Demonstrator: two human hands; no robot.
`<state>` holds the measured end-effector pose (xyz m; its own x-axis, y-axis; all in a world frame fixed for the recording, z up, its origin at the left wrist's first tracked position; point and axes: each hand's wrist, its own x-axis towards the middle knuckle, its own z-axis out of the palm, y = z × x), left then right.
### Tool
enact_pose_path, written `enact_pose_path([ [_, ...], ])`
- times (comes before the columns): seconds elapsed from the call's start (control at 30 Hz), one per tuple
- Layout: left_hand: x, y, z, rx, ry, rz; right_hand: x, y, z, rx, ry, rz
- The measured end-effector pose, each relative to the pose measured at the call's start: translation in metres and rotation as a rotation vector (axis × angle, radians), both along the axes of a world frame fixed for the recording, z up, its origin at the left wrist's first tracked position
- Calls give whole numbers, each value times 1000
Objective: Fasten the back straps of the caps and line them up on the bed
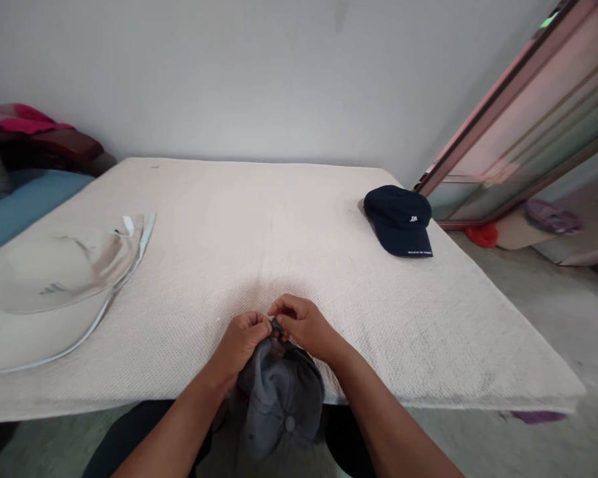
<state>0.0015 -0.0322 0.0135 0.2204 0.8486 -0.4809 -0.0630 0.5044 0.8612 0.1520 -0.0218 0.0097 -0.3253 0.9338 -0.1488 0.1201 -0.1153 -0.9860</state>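
Note:
A grey baseball cap [285,405] hangs over the near edge of the table, its crown and top button toward me. My left hand [246,335] pinches the cap's back strap from the left. Close beside it, my right hand [301,322] pinches the same strap from the right, thumb and forefinger pressed together. The strap's fastening sits between the two sets of fingertips and is mostly covered by them. Farther off to the right lies a navy cap [396,216] with small white lettering. On the left rests a large cream cap [34,292] with a wide brim.
A white textured cloth [259,219] covers the table, which meets a grey wall [239,79] at the back. Beyond the left end is a blue cushion [34,192]. A glass-panelled door [518,126] stands at the right, with a red bag [482,235] on the floor.

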Motion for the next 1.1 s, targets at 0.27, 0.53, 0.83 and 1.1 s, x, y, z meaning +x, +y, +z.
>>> enact_pose_path([
  [0.27, -4, -2, -5, -13, 29, -30, 10, -1, 4, 72, -122, 141],
  [0.53, -6, -4, -9, -101, -38, -63, 14, 0, 5, 3, -119, 212],
  [0.83, -5, -6, -8, -135, -90, -78, 15, 3, 1, 7, -62, 248],
  [1.1, -6, -7, -10, -34, -5, -75, 16, 4, -2, -9, -41, 263],
])
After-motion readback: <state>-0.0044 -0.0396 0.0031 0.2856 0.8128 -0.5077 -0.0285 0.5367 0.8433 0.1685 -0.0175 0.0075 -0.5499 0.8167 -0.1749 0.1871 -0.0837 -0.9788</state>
